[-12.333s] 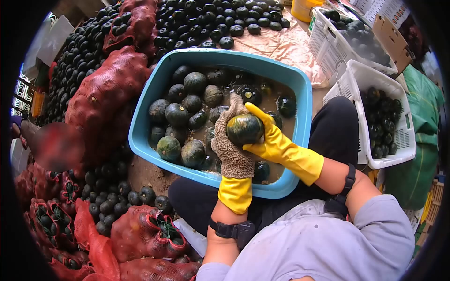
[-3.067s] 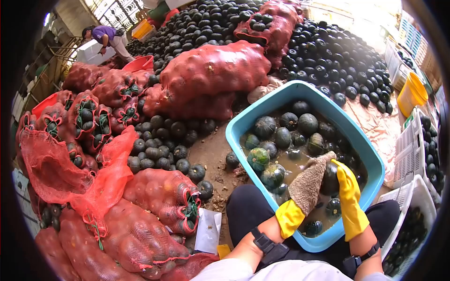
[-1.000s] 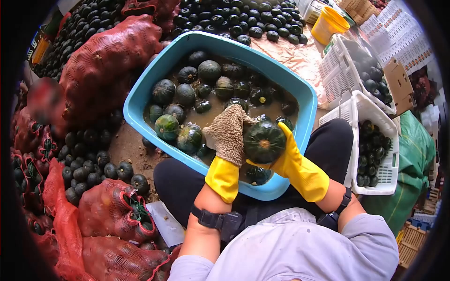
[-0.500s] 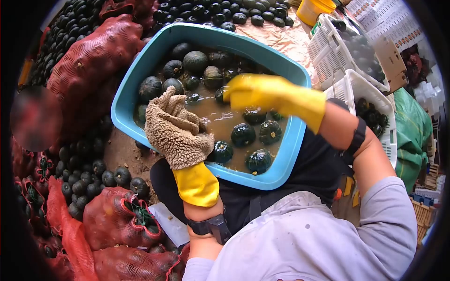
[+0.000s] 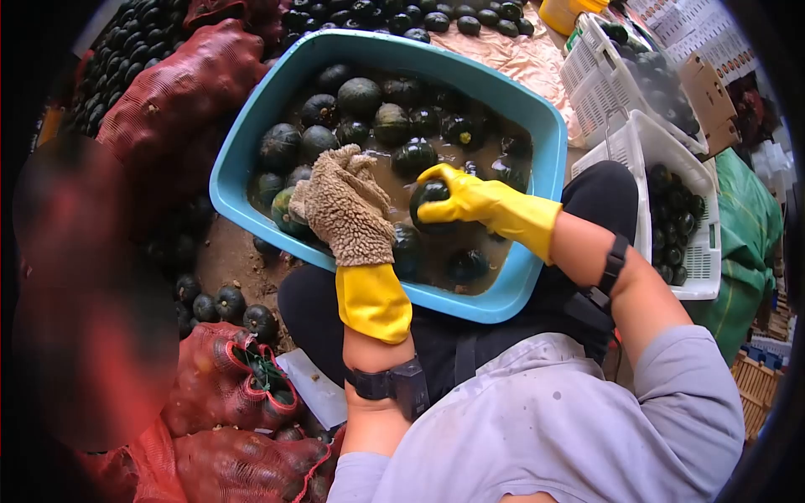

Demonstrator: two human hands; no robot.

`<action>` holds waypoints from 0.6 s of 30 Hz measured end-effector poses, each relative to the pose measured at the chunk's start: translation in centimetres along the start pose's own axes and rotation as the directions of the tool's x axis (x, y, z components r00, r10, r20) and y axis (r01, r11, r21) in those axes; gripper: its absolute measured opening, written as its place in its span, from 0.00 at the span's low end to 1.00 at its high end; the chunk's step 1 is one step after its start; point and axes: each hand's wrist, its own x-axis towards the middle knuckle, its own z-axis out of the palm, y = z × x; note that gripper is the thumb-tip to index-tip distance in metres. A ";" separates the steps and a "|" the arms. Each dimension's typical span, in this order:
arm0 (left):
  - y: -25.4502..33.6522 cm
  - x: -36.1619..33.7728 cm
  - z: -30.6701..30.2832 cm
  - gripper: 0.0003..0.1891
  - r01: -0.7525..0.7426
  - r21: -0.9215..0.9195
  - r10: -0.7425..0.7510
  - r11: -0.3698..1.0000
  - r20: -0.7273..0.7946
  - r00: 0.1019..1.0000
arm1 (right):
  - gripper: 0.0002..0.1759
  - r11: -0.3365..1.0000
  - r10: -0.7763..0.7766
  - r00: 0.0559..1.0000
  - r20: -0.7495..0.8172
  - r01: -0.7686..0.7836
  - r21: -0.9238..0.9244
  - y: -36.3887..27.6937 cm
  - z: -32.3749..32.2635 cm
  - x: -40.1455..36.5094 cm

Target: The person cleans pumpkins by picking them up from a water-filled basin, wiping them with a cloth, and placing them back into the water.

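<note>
A blue plastic tub (image 5: 549, 159) holds muddy water and several dark green kabocha squashes (image 5: 359, 98). My right hand (image 5: 482, 201), in a yellow rubber glove, is closed around one squash (image 5: 429, 201) near the tub's middle, thumb and fingers on its sides. A brown fleecy cloth (image 5: 356, 214) wraps my left hand (image 5: 345, 197) over another yellow glove and hides its fingers. That hand is over the tub's near left part, beside a green squash (image 5: 287, 210). Just right of the cloth, a wet squash (image 5: 407, 251) sits in the water.
Red mesh sacks (image 5: 189, 84) of squashes lie at the left, with loose squashes (image 5: 231, 303) on the ground. White plastic crates (image 5: 700, 251) holding squashes stand at the right, by a green sack (image 5: 746, 218). A yellow bucket (image 5: 570, 12) is at the back.
My right hand has come down and nearer, from a blurred reach over the water to a grip on a squash. My left hand stays wrapped in the cloth. The view has shifted slightly.
</note>
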 end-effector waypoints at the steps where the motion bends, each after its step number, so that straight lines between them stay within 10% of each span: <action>1: -0.2 0.1 0.1 0.17 0.005 0.002 -0.005 1.000 0.007 1.000 | 0.35 0.935 0.193 0.981 0.000 -0.184 0.304 -0.8 -1.1 -1.2; 3: -0.8 0.4 0.7 0.18 0.042 0.012 -0.043 0.999 0.033 0.999 | 0.31 0.569 0.115 0.992 0.052 -0.108 0.815 -1.6 -2.8 -3.6; 5: -0.5 -1.0 2.7 0.19 0.122 0.007 -0.122 0.993 0.021 0.992 | 0.36 -0.033 -0.324 0.917 0.233 -0.258 0.966 3.0 -3.0 -3.7; 10: -1.7 -2.5 3.7 0.22 0.269 -0.164 -0.226 0.949 0.241 0.944 | 0.33 -0.296 -0.101 0.995 -0.001 -0.029 0.955 1.2 -2.9 -5.1; 13: -2.1 -4.7 5.4 0.19 0.082 0.043 -0.093 0.996 0.459 0.884 | 0.30 0.004 0.162 0.936 -0.311 0.315 0.949 -1.4 0.1 -5.7; 15: -4.0 -4.4 5.5 0.20 -0.151 0.289 -0.015 0.945 0.503 0.864 | 0.29 0.821 -0.313 0.635 -0.706 0.555 0.136 -1.7 3.6 -4.7; 17: -3.0 -6.5 5.8 0.22 -0.588 0.608 0.108 0.534 0.641 0.760 | 0.31 0.663 -0.099 0.816 -0.569 0.481 0.574 -3.4 0.4 -3.3; 18: -2.9 -7.3 6.4 0.23 -0.673 0.605 0.125 0.425 0.697 0.706 | 0.31 0.793 0.061 0.782 -0.621 0.340 0.506 -3.0 -0.6 -0.7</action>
